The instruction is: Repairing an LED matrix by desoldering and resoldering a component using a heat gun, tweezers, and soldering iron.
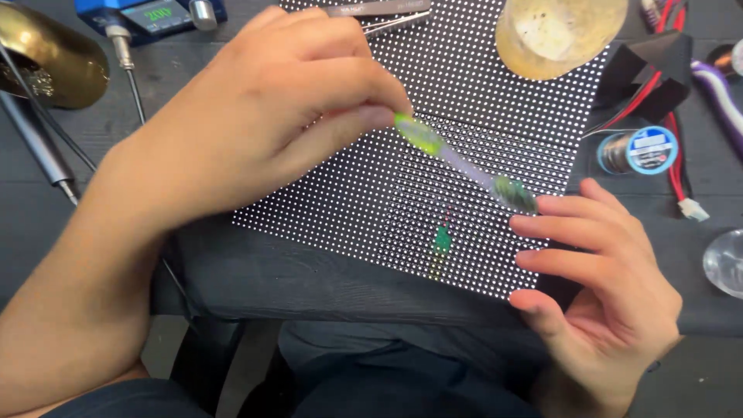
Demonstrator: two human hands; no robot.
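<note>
The green-handled toothbrush (457,159) lies slanted across the lit LED panel (464,93), its bristles near the panel's 4 o'clock edge. Brushing looks mid-course; how much remains is unclear. The left hand (255,116) pinches its handle; the right hand (596,271), fingers loosely spread, steadies the panel's edge.

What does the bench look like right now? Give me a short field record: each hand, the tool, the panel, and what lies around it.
left hand: the left hand grips the green handle of the toothbrush
right hand: the right hand rests with fingers spread on the panel's right edge, holding nothing
toothbrush: slanted, head down on the panel near the right fingertips
panel: the dotted panel lies flat on the dark table; a few dots near its front edge glow green
around: a round yellowish tub sits on the panel's far corner; a solder spool lies to the right
</note>
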